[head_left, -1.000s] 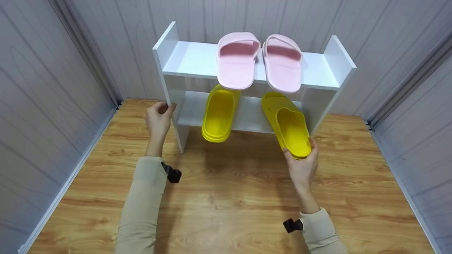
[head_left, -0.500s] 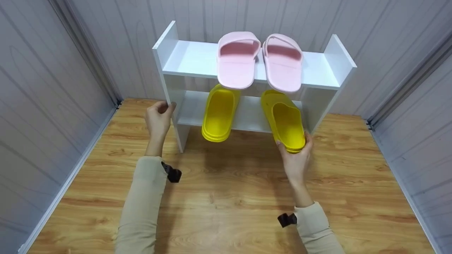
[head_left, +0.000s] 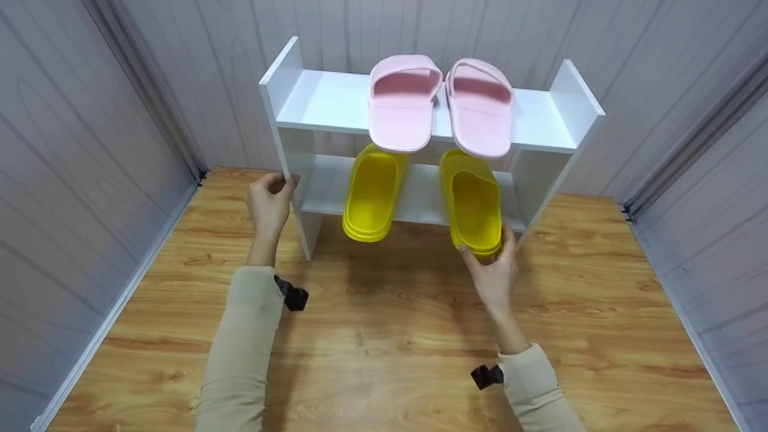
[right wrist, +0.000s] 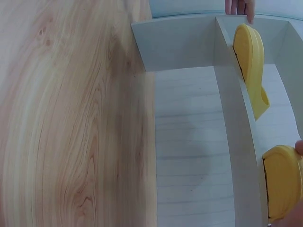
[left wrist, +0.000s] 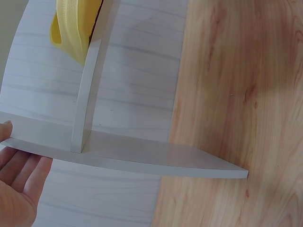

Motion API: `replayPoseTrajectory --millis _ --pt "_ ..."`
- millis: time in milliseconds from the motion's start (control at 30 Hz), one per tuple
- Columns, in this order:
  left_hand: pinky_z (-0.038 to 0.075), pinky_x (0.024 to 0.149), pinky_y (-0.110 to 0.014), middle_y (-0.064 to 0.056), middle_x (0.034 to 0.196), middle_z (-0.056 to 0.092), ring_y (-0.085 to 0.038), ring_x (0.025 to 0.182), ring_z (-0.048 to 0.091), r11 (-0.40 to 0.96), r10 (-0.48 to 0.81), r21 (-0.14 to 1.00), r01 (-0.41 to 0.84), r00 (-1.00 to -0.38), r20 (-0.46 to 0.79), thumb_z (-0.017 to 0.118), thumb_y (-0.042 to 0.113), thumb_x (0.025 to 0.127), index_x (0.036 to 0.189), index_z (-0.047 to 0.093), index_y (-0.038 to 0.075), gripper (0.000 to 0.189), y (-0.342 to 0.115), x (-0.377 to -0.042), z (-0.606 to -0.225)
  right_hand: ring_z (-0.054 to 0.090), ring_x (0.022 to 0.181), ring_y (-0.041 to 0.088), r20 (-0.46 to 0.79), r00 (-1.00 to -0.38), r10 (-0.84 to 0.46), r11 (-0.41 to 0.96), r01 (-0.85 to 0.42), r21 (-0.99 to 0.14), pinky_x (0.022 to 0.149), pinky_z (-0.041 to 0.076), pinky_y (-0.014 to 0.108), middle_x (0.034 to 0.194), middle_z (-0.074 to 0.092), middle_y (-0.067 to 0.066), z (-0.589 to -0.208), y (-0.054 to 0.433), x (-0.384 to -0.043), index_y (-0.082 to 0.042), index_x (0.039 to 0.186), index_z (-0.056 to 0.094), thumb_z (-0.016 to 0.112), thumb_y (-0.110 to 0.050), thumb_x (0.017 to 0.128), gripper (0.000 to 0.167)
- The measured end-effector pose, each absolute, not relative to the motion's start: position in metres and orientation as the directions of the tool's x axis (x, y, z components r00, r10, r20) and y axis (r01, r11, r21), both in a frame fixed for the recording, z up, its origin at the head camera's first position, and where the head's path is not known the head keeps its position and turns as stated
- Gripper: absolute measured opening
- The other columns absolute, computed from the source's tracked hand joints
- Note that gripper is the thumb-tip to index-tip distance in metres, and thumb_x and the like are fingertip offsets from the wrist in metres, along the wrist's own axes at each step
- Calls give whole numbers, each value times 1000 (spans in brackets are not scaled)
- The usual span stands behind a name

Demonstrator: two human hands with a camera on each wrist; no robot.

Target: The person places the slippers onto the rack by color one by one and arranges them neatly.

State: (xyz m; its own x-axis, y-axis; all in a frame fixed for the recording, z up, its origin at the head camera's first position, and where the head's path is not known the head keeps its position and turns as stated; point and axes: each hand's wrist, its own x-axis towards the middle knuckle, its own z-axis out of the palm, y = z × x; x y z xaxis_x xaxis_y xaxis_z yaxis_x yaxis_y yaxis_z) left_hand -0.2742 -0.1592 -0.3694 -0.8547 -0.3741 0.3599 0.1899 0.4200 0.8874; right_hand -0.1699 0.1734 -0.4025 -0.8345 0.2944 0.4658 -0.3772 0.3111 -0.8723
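My right hand (head_left: pixel 495 279) grips the heel end of the right yellow slipper (head_left: pixel 476 207), thumb on one side and fingers on the other. Its toe lies over the lower shelf (head_left: pixel 423 195) of a white shoe rack (head_left: pixel 324 99), the heel sticking out past the front edge. To its left on that shelf rests the other yellow slipper (head_left: pixel 371 195), its heel overhanging too. My left hand (head_left: pixel 268 204) pinches the rack's left side panel; in the left wrist view the thumb is on the inner face and the fingers (left wrist: pixel 35 177) are outside.
Two pink slippers, a left one (head_left: pixel 402 117) and a right one (head_left: pixel 482 120), sit side by side on the rack's top shelf (head_left: pixel 336 99). Wood-look floor (head_left: pixel 384 348) lies in front. Pale panelled walls (head_left: pixel 72 150) enclose the back and both sides.
The right yellow slipper has moved left and a little inward with my right hand, turning straighter to the shelf. My left hand stays on the side panel.
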Motion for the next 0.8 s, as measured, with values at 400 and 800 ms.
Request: replayPoseTrajectory --millis 400,800 --pt "44 61 -22 -12 81 64 -15 71 58 411 -361 892 190 -864 351 63 17 82 91 66 -3 23 -160 -274 -370 39 111 36 527 -796 299 375 -410 -832 92 29 46 122 40 28 -409 170 -178 11 130 26 72 -3 72 75" --pt "43 58 -19 -13 80 64 -15 68 57 421 -371 884 201 -852 370 64 15 81 90 66 -4 21 -160 -276 -371 39 113 28 546 -781 305 479 -370 -796 94 28 43 123 43 19 -430 178 -194 6 130 30 76 -20 70 80"
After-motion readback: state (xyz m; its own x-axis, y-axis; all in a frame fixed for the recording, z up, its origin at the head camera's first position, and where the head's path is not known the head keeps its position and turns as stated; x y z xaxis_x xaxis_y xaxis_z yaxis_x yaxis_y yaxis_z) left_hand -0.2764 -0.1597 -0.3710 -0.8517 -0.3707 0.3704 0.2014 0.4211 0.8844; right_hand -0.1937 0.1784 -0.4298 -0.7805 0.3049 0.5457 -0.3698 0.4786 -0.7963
